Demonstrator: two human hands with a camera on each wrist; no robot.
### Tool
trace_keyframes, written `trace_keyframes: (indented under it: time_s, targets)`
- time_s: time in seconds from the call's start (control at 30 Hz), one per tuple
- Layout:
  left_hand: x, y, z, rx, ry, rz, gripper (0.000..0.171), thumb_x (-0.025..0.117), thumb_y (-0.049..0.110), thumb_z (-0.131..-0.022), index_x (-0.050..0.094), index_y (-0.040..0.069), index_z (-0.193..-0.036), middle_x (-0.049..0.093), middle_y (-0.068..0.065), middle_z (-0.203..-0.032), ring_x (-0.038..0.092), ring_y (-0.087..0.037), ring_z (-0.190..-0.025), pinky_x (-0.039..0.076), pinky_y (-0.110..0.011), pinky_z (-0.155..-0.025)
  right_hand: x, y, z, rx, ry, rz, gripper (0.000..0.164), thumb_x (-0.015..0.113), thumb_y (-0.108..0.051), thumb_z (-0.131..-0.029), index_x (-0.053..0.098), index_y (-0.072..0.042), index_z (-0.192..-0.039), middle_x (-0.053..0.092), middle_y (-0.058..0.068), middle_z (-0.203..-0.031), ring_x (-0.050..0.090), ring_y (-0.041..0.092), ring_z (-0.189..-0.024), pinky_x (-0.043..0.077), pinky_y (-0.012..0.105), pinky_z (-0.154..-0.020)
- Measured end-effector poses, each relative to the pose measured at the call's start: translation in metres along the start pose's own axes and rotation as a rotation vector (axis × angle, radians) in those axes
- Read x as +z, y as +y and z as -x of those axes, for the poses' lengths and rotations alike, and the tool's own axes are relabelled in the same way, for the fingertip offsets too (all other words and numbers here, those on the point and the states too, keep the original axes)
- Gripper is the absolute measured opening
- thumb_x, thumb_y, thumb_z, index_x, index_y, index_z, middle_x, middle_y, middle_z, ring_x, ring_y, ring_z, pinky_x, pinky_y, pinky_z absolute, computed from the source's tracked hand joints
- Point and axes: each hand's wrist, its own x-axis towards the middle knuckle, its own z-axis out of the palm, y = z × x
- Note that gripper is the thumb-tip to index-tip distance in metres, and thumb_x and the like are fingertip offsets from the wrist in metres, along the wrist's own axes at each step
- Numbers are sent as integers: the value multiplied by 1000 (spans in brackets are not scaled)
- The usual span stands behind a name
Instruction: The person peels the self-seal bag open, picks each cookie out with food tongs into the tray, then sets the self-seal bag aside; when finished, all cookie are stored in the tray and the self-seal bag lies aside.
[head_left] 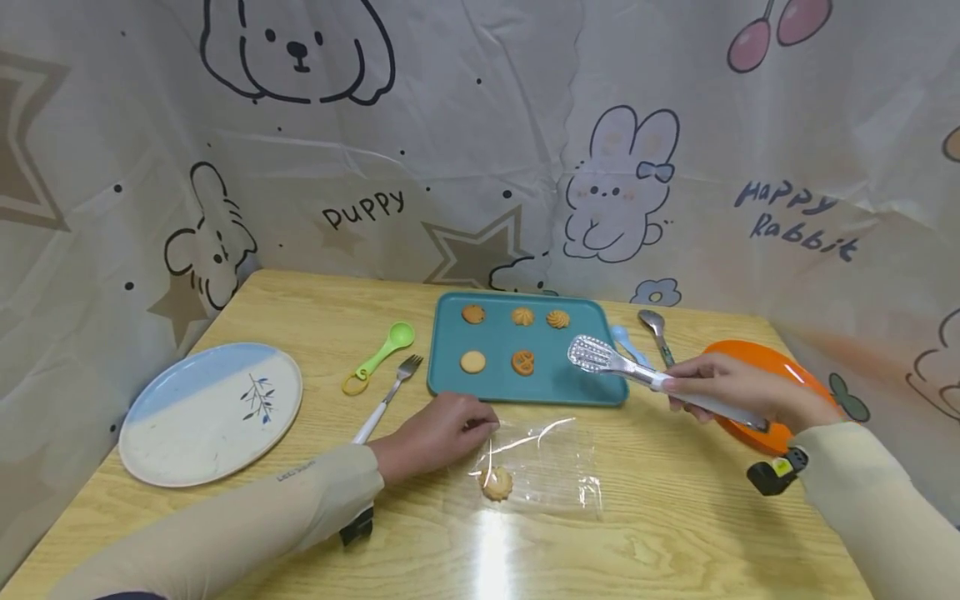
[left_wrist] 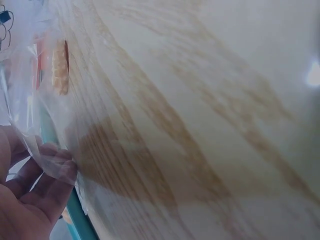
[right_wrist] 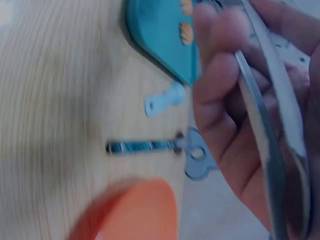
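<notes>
In the head view, a clear plastic bag (head_left: 551,471) lies at the front middle of the table with a scalloped cookie (head_left: 497,482) inside. My left hand (head_left: 438,429) pinches the bag's edge between thumb and fingers, as the left wrist view also shows. Metal tongs (head_left: 596,354) with slotted heads are in my right hand (head_left: 723,385), gripped along their pale handles. Their heads hover over the right side of a teal tray (head_left: 566,390), with no cookie between them. On that tray sit several cookies, among them a pretzel-shaped cookie (head_left: 523,362) and a plain round cookie (head_left: 472,362).
To the left is a blue-and-white oval plate (head_left: 202,417), beside a green measuring spoon (head_left: 390,342) and a fork (head_left: 397,383). Right of the tray lie a light blue spoon (head_left: 628,343) and a metal spoon (head_left: 656,329). An orange plate (head_left: 757,358) sits beneath my right forearm.
</notes>
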Motion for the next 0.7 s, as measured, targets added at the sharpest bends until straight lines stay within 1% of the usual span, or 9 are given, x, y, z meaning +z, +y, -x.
trace_keyframes:
  time_s: [0.13, 0.27, 0.37, 0.4, 0.43, 0.53, 0.57, 0.63, 0.7]
  targets:
    - [-1, 1, 0, 1, 1, 0, 18, 58, 18, -96, 75, 12, -100, 75, 2, -94, 67, -5, -84, 55, -21, -78, -6, 9, 27, -108, -120, -28, 27, 48, -20, -102, 64, -3, -115, 66, 15, -84, 53, 25, -55, 49, 32, -55]
    - [0, 1, 0, 4, 8, -1, 18, 58, 18, -97, 75, 12, -99, 75, 3, -92, 66, -3, -82, 55, -20, -77, -6, 19, 43, -185, -250, -111, 25, 45, -8, -102, 63, 0, -117, 68, 7, -83, 46, 35, -53, 49, 29, -50]
    - [1, 1, 0, 9, 14, -3, 18, 58, 18, -97, 75, 13, -99, 75, 3, -92, 66, -3, -81, 54, -19, -77, -2, 23, 50, -167, -331, -219, 26, 44, -3, -101, 62, 6, -117, 70, -3, -82, 38, 38, -53, 50, 22, -51]
    - [1, 1, 0, 11, 15, -4, 18, 58, 18, -97, 75, 13, -99, 75, 3, -92, 66, -3, -81, 54, -19, -77, 0, 25, 51, -175, -356, -249, 26, 43, -1, -101, 60, 9, -117, 70, -2, -83, 37, 39, -53, 51, 22, -52]
    - [1, 1, 0, 11, 15, -4, 18, 58, 18, -97, 75, 13, -99, 75, 3, -92, 66, -3, -82, 54, -19, -77, 2, 26, 51, -185, -378, -269, 26, 42, 1, -101, 59, 11, -117, 70, -1, -82, 36, 39, -52, 51, 23, -52]
    - [2, 1, -1, 11, 15, 1, 18, 58, 18, -97, 75, 13, -99, 75, 3, -92, 65, -2, -81, 54, -19, -77, 10, 28, 49, -210, -425, -301, 26, 42, 2, -100, 58, 14, -117, 66, 15, -79, 34, 40, -51, 51, 25, -48]
    - [2, 0, -1, 10, 15, 2, 18, 58, 18, -97, 75, 13, -99, 75, 4, -92, 65, -2, -82, 54, -19, -77, 13, 28, 48, -231, -433, -298, 26, 42, 3, -100, 58, 14, -117, 64, 21, -79, 34, 40, -50, 51, 28, -47]
    - [2, 0, -1, 10, 17, 4, 18, 58, 18, -97, 75, 13, -99, 75, 4, -92, 65, -2, -82, 54, -19, -77, 18, 28, 43, -231, -438, -278, 26, 43, 1, -100, 59, 13, -116, 59, 31, -80, 35, 40, -50, 49, 31, -44]
    - [3, 0, -2, 12, 20, 8, 18, 58, 18, -97, 75, 13, -99, 75, 4, -92, 65, -2, -82, 54, -20, -76, 23, 26, 39, -211, -437, -250, 25, 45, -3, -100, 61, 10, -115, 56, 36, -81, 36, 41, -51, 51, 28, -46]
